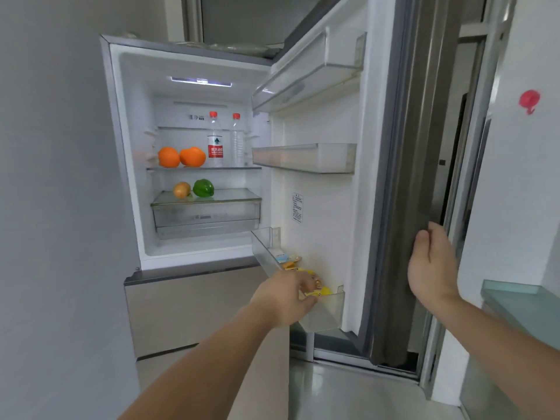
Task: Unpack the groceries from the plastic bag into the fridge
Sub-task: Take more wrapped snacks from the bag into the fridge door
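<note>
While the fridge door (321, 207) stands open, left hand (288, 295) reaches into the bottom door bin (325, 313), fingers curled on a yellow packet (322, 291). Right hand (431, 265) grips the door's outer edge. Oranges (181, 157) and bottles (215, 140) sit on the upper shelf.

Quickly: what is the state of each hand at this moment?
Left hand: reaching into the bottom door bin, fingers on a yellow packet; a grip cannot be told.
Right hand: holding the edge of the fridge door.
</note>
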A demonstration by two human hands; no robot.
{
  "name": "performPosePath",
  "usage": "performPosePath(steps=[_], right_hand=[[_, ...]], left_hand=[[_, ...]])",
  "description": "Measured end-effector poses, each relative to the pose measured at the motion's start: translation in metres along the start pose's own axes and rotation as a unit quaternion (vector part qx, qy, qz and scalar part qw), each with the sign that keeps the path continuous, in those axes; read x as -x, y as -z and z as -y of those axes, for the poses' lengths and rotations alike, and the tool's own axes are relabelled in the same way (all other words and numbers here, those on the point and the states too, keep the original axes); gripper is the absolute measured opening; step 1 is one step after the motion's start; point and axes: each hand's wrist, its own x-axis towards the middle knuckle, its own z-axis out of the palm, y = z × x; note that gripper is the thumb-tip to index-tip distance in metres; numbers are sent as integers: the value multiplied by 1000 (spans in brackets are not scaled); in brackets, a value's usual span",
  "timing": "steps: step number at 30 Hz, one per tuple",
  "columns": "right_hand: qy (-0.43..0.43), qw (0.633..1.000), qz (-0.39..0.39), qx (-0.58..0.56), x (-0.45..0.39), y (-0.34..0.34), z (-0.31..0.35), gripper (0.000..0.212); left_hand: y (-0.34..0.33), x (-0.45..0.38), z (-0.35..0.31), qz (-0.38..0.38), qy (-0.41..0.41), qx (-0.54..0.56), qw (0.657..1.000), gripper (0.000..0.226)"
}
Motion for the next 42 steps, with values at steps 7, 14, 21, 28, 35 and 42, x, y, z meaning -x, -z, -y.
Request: performPosePath(steps=[7,14,21,28,35,42], right_hand=[[85,992,93,18,47,-45,50,57],[214,967,141,16,67,-101,118,59],[250,952,162,-65,84,-192,170,70],[262,939,180,-133,87,-285,202,74],[365,897,226,-107,68,-375,197,63],[397,872,268,99,38,-451,192,84]], left_hand=[[55,51,17,-157,-8,120,980,33],[89,100,34,-276,-78,54,957,39],[106,132,96,-243,22,57,968,53],[116,128,149,-234,143,160,948,73],[127,95,221,-299,225,206,904,77],[149,43,281,-351,276,295,845,66]])
